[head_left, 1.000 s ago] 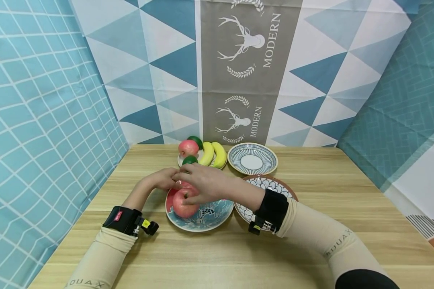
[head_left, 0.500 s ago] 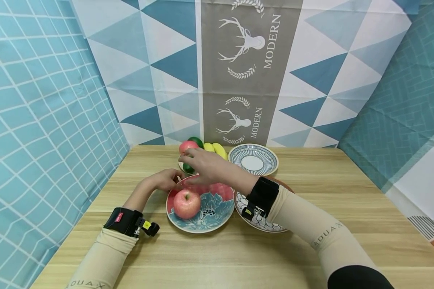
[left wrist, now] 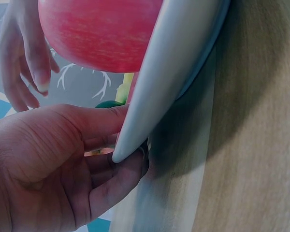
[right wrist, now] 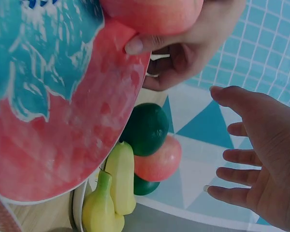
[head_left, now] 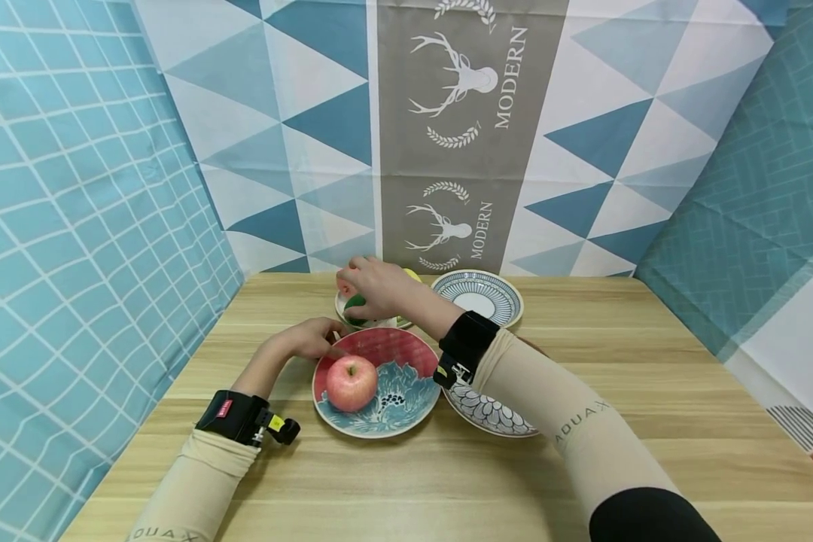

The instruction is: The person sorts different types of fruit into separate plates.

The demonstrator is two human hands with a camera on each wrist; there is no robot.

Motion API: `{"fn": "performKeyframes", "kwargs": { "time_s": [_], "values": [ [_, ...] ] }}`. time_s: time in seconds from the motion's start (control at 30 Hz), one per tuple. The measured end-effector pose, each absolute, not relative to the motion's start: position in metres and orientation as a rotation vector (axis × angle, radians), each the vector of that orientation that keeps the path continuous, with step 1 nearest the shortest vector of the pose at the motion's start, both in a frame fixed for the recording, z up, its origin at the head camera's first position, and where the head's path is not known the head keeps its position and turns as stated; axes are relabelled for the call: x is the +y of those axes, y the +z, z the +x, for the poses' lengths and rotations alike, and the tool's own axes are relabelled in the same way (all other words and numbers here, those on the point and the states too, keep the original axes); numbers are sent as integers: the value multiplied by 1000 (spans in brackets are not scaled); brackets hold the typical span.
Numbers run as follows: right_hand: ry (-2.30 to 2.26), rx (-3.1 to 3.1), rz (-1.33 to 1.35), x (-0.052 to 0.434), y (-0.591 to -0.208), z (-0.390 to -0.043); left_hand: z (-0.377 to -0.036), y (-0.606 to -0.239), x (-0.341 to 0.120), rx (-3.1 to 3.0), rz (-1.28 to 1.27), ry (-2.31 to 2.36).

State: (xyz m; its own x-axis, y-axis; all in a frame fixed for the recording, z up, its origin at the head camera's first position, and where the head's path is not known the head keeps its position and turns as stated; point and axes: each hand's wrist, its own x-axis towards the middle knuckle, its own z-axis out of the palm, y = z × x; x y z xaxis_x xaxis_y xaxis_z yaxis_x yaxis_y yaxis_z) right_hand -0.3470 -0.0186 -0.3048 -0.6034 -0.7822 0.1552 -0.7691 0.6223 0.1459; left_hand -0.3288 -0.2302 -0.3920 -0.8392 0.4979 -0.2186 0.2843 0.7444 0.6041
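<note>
The right hand (head_left: 373, 290), fingers spread (holding nothing), hovers over the far fruit-filled white plate (head_left: 342, 309), while the left hand (head_left: 308, 337) pinches the red-and-blue plate's (head_left: 406, 399) rim.

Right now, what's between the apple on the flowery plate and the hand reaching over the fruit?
In the head view, only the plate's red rim lies between the apple and the right hand.

You get bright, even light and soft shadows on the tabletop (head_left: 406, 482). Your head view bends at its edges. Both wrist views blur up close.
</note>
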Motion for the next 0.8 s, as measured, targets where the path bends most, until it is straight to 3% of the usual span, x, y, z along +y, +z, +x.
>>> {"fn": "performKeyframes", "kwargs": {
  "time_s": [0.8],
  "values": [
    [21,-2844,1020,-36,-320,-412,-330,-392,-230,2583,548,821]
  ]
}}
